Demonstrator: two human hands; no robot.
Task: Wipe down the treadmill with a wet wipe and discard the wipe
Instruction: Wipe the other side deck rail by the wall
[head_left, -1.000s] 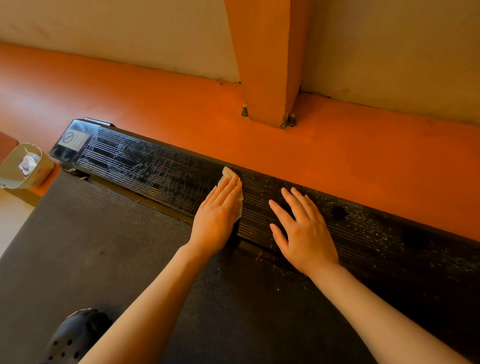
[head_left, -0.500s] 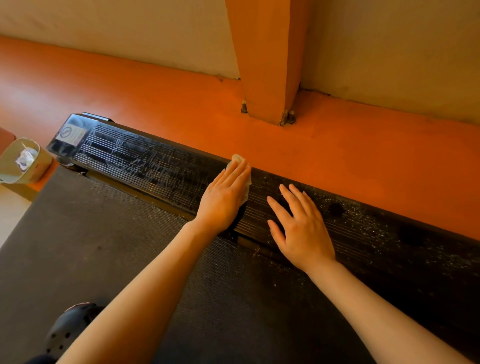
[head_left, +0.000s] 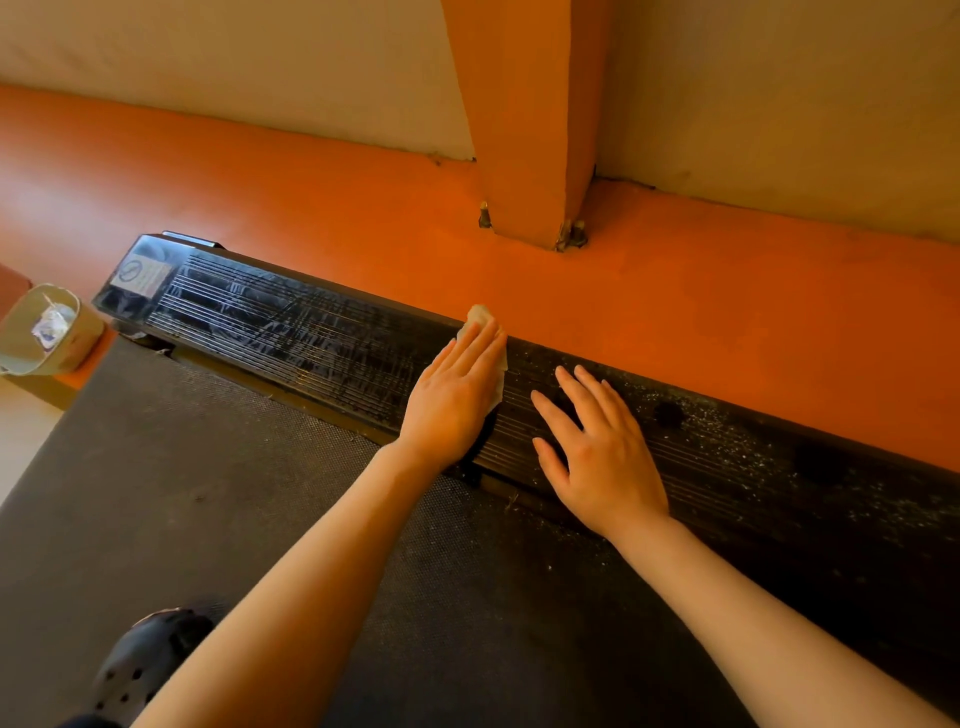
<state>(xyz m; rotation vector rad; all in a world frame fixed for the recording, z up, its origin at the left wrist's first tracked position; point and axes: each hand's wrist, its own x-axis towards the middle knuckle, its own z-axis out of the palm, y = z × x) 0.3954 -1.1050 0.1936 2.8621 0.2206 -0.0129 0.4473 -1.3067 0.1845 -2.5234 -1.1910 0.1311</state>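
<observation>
Treadmill (head_left: 291, 332) side rail, black and ribbed, runs along the orange floor (head_left: 363, 208). Left hand (head_left: 457, 395) lies flat, fingers straight and together, pressing wet wipe (head_left: 480, 317) onto the rail's far edge; wipe shows past the fingertips. Right hand (head_left: 597, 452) rests just beside it, fingers spread, palm down on the rail, holding nothing. White specks on the rail to the right. Small bin (head_left: 78, 332) off the belt's far left corner, crumpled material inside. Dark shoe (head_left: 150, 660) on the belt (head_left: 208, 493), near edge.
</observation>
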